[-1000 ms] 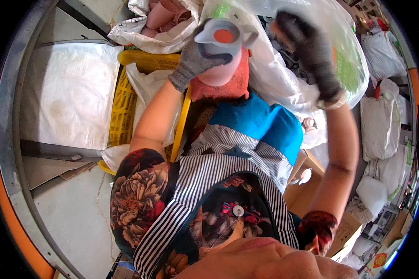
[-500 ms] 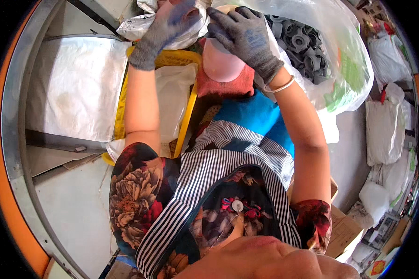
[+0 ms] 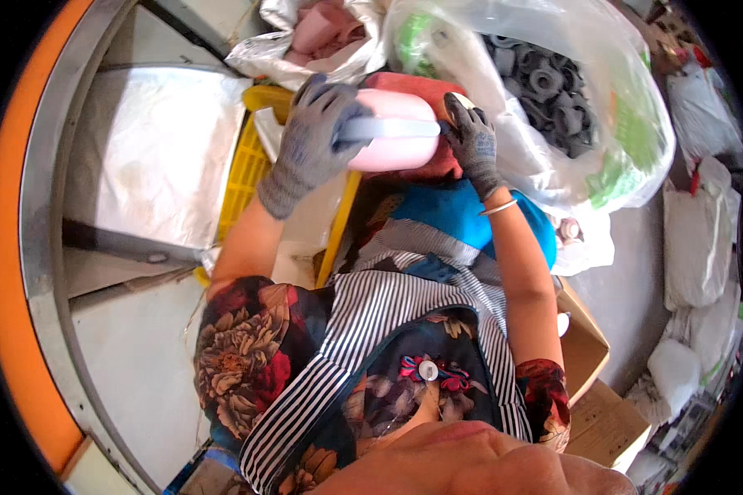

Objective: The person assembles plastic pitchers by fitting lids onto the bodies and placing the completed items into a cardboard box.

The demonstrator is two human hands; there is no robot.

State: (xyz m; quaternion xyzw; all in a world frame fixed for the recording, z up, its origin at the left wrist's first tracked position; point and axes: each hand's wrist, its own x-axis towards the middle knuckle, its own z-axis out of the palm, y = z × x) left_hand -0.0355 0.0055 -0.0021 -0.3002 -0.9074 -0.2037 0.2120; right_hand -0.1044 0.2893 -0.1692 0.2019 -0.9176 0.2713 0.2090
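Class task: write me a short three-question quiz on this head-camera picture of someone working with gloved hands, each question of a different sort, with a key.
1. True or false: both hands wear grey gloves.
2. Multiple choice: the clear plastic bag at upper right holds mainly A) dark ring-shaped parts B) fruit C) books.
3. Short answer: what colour is the crate beside the left forearm?

Key
1. True: the left hand and the right hand are both in grey gloves, one at each end of a pink container.
2. A: dark ring-shaped parts show through the bag.
3. Yellow.
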